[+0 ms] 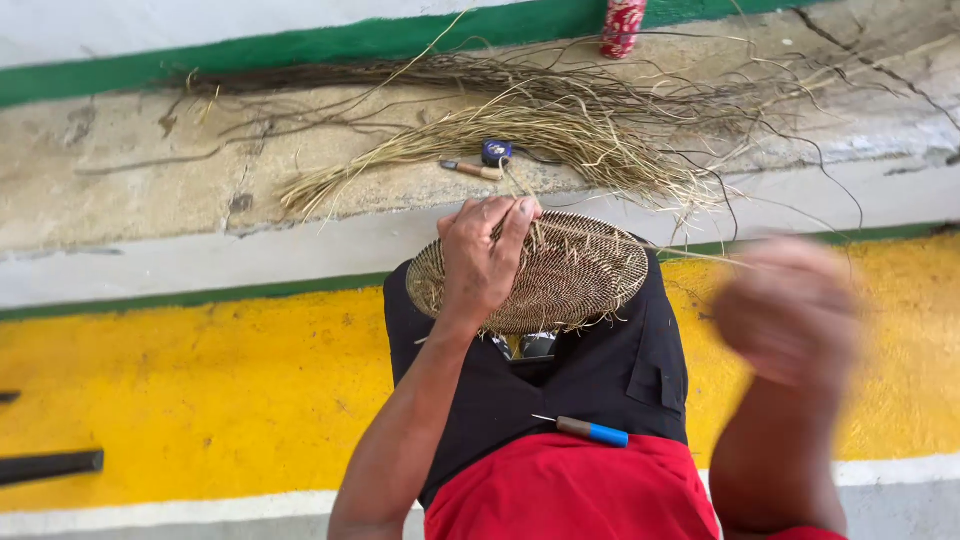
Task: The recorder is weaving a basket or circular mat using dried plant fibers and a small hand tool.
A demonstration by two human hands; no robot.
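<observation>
— What does the left hand (483, 262) do?

— It presses on the woven basket disc (535, 272) with the fingers together, pinching the rim. The disc rests on the knee, on a black cloth (620, 375).

— And the right hand (790, 315)?

— It is blurred, lifted to the right, well apart from the disc. Whether it grips a fibre, I cannot tell.

— How to do this well?

— I think: keep the disc flat and firm, the strand tight.

— What is around?

— A blue-handled awl (590, 431) on the lap; a straw bundle (520, 135) on the step beyond.
</observation>
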